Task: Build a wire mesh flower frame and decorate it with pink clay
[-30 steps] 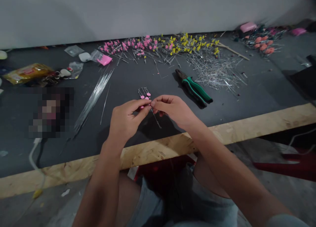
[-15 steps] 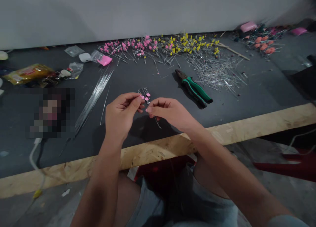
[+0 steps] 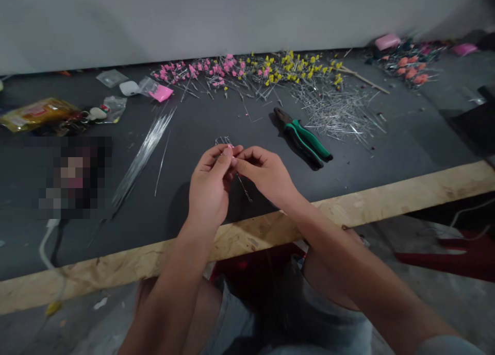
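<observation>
My left hand is closed in a pinch, thumb against forefinger, on a small pink clay piece. Right beside it, my right hand is also closed, its fingertips meeting those of the left around a thin twisted wire stem. Looped wire ends stick up just beyond the fingers, while the stem's lower end slants down below them. Fingers hide most of the pink parts on the wire. Green-and-black pliers lie to the right of my hands.
Left of my hands is a bundle of straight wires. Pink-tipped wires, yellow-tipped wires and a heap of bare wire pieces line the back. A bag of pink clay lies back left. The table's wooden edge runs in front.
My left hand has moved right, bringing its pink piece against the wire at my right fingertips. The pink discs visible before are now mostly covered. The view has shifted slightly.
</observation>
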`<move>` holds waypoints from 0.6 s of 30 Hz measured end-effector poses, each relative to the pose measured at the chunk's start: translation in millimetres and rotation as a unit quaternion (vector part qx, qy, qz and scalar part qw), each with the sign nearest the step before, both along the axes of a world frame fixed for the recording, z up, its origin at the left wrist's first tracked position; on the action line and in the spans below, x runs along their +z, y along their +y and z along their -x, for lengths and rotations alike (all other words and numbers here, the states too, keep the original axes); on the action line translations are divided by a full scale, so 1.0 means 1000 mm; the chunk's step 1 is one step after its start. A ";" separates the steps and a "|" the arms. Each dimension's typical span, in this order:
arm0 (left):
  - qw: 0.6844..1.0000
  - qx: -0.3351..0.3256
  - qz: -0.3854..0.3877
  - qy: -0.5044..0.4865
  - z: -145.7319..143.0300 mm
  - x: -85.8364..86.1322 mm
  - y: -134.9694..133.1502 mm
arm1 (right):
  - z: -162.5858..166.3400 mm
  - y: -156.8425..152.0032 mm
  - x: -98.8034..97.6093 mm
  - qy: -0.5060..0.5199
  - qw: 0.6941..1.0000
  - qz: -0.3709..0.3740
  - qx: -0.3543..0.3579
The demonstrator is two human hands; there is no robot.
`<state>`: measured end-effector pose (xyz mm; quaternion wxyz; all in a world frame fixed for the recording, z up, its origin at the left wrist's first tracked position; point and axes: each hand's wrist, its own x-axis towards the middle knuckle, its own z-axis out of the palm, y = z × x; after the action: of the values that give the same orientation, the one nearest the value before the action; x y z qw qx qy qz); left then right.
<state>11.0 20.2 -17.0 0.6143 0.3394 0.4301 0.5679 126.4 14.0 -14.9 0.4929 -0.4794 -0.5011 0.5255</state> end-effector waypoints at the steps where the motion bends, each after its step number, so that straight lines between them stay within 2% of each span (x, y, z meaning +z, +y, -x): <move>1: 1.000 -0.003 0.005 -0.012 0.000 0.000 -0.001 | 0.000 0.000 0.000 -0.014 1.000 -0.003 -0.010; 6: 0.999 -0.030 0.011 -0.038 0.001 0.002 -0.003 | -0.002 0.001 0.000 -0.065 0.996 -0.027 -0.047; 12: 0.999 0.004 -0.049 0.016 0.002 -0.003 0.001 | -0.005 0.001 0.000 -0.050 0.997 -0.055 -0.026; 15: 0.993 0.031 -0.091 0.072 0.007 -0.004 0.004 | -0.007 0.001 0.003 -0.002 0.999 -0.020 0.025; 18: 0.979 0.033 -0.134 0.147 0.015 0.000 0.005 | -0.010 0.001 0.006 0.075 0.994 0.053 0.058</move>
<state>-3.9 25.2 -17.4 0.4741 0.4846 0.4467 0.5839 135.9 14.8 -8.6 0.4714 -0.4343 -0.4613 0.6134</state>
